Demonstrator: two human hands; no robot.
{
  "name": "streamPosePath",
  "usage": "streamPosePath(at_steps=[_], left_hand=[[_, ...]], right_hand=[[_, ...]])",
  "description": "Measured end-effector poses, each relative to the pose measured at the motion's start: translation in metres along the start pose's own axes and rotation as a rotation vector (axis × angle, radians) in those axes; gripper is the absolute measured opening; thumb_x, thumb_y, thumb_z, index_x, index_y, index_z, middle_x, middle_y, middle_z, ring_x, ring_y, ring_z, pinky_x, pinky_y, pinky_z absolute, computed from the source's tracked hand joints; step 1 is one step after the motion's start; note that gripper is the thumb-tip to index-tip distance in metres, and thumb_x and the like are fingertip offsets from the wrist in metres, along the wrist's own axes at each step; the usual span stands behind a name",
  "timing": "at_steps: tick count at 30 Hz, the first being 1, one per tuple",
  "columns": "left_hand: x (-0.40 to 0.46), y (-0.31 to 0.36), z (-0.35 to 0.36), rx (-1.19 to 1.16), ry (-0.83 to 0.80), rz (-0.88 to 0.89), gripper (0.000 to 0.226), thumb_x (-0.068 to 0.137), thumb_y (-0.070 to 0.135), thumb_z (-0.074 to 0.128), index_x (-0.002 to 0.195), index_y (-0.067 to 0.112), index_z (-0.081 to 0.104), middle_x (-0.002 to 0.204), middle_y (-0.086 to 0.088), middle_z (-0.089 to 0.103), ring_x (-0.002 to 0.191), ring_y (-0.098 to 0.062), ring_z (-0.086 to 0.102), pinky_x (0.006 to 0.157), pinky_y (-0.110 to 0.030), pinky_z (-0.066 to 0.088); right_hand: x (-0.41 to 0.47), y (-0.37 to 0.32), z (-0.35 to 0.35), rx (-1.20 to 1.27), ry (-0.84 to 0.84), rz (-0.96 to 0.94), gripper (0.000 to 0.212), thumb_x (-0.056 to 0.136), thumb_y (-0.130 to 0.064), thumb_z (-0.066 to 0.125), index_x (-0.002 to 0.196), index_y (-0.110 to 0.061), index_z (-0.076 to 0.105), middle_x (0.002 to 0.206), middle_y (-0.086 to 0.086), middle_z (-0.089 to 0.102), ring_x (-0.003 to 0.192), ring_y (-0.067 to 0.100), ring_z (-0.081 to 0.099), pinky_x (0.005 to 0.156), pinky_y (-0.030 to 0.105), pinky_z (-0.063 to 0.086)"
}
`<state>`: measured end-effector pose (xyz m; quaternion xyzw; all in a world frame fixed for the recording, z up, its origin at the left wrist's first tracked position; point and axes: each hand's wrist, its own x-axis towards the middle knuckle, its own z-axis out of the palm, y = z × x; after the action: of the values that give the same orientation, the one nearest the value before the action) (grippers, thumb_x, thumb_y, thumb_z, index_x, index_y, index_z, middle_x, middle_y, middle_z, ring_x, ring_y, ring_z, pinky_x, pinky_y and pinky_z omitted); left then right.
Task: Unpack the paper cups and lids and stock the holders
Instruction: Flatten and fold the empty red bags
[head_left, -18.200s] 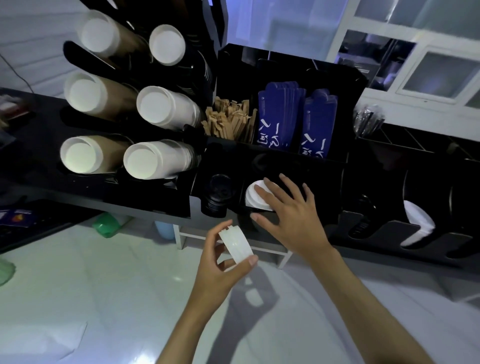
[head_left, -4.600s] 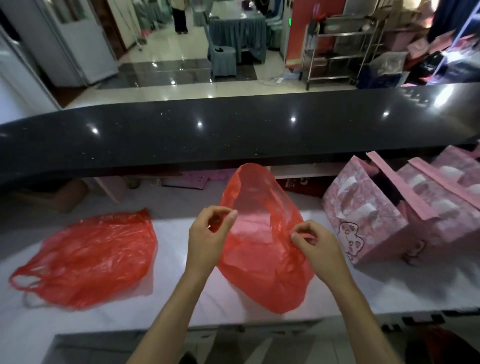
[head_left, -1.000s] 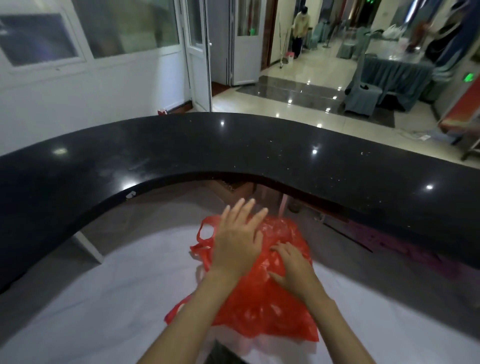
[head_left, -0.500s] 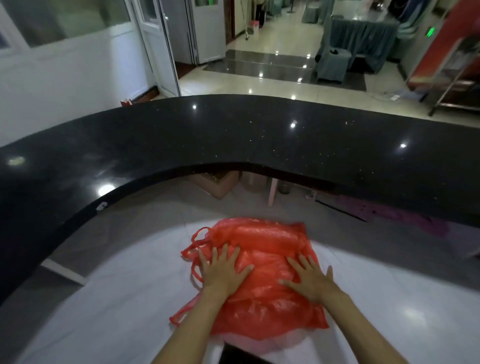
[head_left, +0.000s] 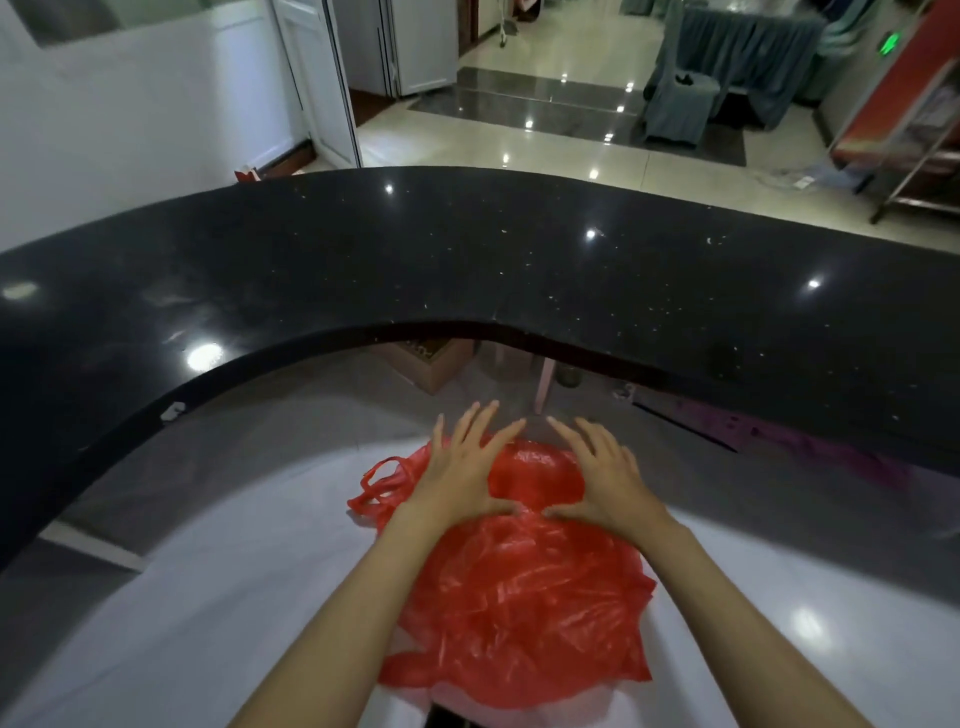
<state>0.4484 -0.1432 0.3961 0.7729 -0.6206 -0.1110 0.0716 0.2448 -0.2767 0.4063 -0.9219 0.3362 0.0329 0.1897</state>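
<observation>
Both hands flatten a red plastic bag (head_left: 519, 587) on the white counter (head_left: 182, 597).

The left hand (head_left: 460, 475) and right hand (head_left: 605, 480) lie side by side with fingers spread, palms pressing the bag's far end, just below the curved black countertop (head_left: 467, 260). The bag's handles (head_left: 382, 480) trail left.

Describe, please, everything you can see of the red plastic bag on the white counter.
The red plastic bag is thin, glossy and crinkled, lying flattened on the white counter. Its loop handles spill out to the left. The left hand and right hand press its far end with spread, straight fingers.
</observation>
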Motion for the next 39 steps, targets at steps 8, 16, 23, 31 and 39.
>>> streamPosePath(at_steps=[8, 16, 23, 31, 39], left_hand=[[0.022, 0.001, 0.024, 0.098, -0.354, -0.1, 0.11, 0.073, 0.047, 0.086, 0.16, 0.024, 0.022, 0.148, -0.013, 0.053, 0.14, -0.036, 0.048, 0.117, -0.06, 0.028], [-0.011, 0.029, 0.004, -0.167, -0.492, 0.001, 0.118, 0.054, 0.096, 0.066, 0.148, 0.029, 0.037, 0.14, 0.003, 0.053, 0.129, -0.022, 0.048, 0.116, -0.053, 0.027], [-0.026, 0.041, 0.028, 0.219, -0.241, 0.092, 0.038, 0.088, 0.022, 0.062, 0.126, 0.018, 0.057, 0.118, -0.007, 0.07, 0.111, -0.035, 0.066, 0.09, -0.043, 0.046], [-0.05, 0.049, 0.028, -0.063, -0.256, -0.02, 0.07, 0.084, 0.051, 0.063, 0.146, 0.028, 0.039, 0.137, -0.002, 0.061, 0.129, -0.028, 0.055, 0.112, -0.049, 0.031], [-0.083, 0.07, 0.05, -0.071, -0.03, -0.105, 0.075, 0.093, 0.042, 0.057, 0.159, 0.039, 0.021, 0.134, 0.002, 0.062, 0.119, -0.025, 0.061, 0.099, -0.039, 0.044]], right_hand=[[0.022, 0.006, 0.031, -0.324, -0.297, 0.025, 0.121, 0.077, -0.045, 0.085, 0.165, -0.036, 0.002, 0.152, 0.007, 0.044, 0.139, 0.032, 0.046, 0.111, 0.057, 0.036], [0.014, 0.011, 0.009, -0.202, -0.051, -0.055, 0.037, 0.079, -0.019, 0.062, 0.114, -0.027, 0.068, 0.112, 0.0, 0.074, 0.108, 0.031, 0.067, 0.081, 0.038, 0.049], [-0.01, -0.009, -0.012, -0.088, -0.48, -0.101, 0.133, 0.058, -0.081, 0.08, 0.161, -0.051, 0.001, 0.174, -0.003, 0.009, 0.16, 0.021, 0.009, 0.123, 0.069, -0.006], [-0.06, -0.021, 0.051, -0.384, -0.177, -0.039, 0.109, 0.084, -0.022, 0.066, 0.166, -0.029, -0.006, 0.141, 0.003, 0.051, 0.127, 0.029, 0.052, 0.109, 0.051, 0.038], [-0.089, -0.011, 0.045, 0.285, 0.062, 0.303, 0.032, 0.082, -0.026, 0.053, 0.114, -0.032, 0.053, 0.095, 0.004, 0.073, 0.088, 0.035, 0.068, 0.074, 0.04, 0.051]])
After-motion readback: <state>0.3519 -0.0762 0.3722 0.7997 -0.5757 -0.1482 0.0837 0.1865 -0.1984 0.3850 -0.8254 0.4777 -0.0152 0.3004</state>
